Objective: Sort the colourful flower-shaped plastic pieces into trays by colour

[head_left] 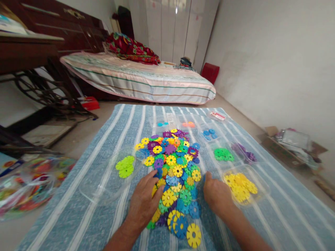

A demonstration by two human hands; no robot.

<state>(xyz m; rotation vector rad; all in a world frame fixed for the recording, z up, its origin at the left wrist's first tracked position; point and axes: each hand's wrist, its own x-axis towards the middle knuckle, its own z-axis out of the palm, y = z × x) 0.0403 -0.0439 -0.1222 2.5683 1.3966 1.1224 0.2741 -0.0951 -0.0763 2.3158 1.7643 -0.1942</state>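
A pile of flat plastic snowflake discs (175, 170) in yellow, blue, green, purple and orange lies on a blue striped cloth (104, 150). My left hand (144, 200) rests palm down on the pile's near left edge, fingers stretched over yellow and blue discs. At the pile's near right edge sits my right hand (216, 195), its fingers curled down among the discs; what they hold is hidden. Clear trays ring the pile: lime green discs (125, 166) on the left, yellow discs (240, 187) beside my right hand, green discs (223, 154), purple discs (246, 152) and blue discs (209, 133) farther right.
A low bed (141, 78) with a striped cover stands behind the cloth. A dark treadle table (34, 69) is at left, with a clear bag of toys (28, 184) on the floor. A cardboard box (290, 146) lies by the right wall.
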